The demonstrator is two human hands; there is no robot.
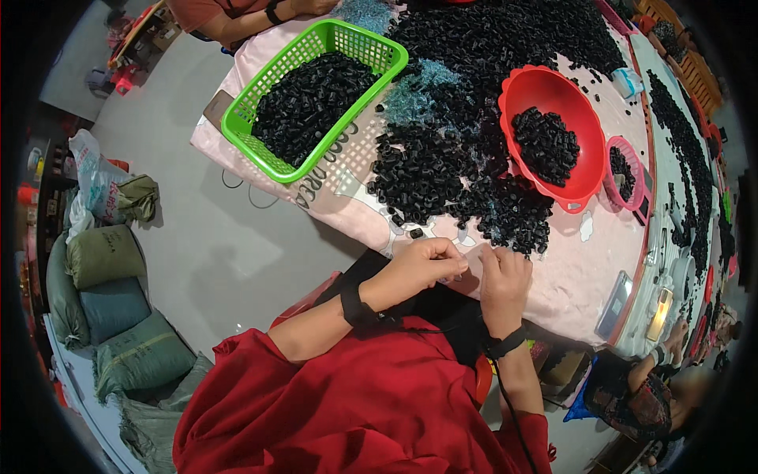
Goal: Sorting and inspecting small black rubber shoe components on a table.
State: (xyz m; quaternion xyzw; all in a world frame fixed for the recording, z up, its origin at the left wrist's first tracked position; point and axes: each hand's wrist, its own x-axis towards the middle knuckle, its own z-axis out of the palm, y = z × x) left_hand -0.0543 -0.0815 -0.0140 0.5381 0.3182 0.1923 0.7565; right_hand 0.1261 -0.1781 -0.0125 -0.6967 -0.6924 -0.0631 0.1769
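My left hand (pixel 421 267) is closed in a pinch just off the table's near edge, its fingertips turned toward the right. Whatever sits between them is too small to name. Close beside it, my right hand (pixel 505 286) has its fingers curled together, and what they hold, if anything, is hidden. Just beyond both hands spreads a heap of small black plastic parts (pixel 422 174). A single black part (pixel 417 234) lies near my left hand. Small translucent blue pieces (pixel 422 83) are piled among the black ones.
A green basket (pixel 237 133) of black parts stands at the table's left. Right of the heap are a red bowl (pixel 588 138) and a pink basket (pixel 613 186), both holding black parts. A phone (pixel 613 306) lies at the right edge. Other people sit at the far left and right.
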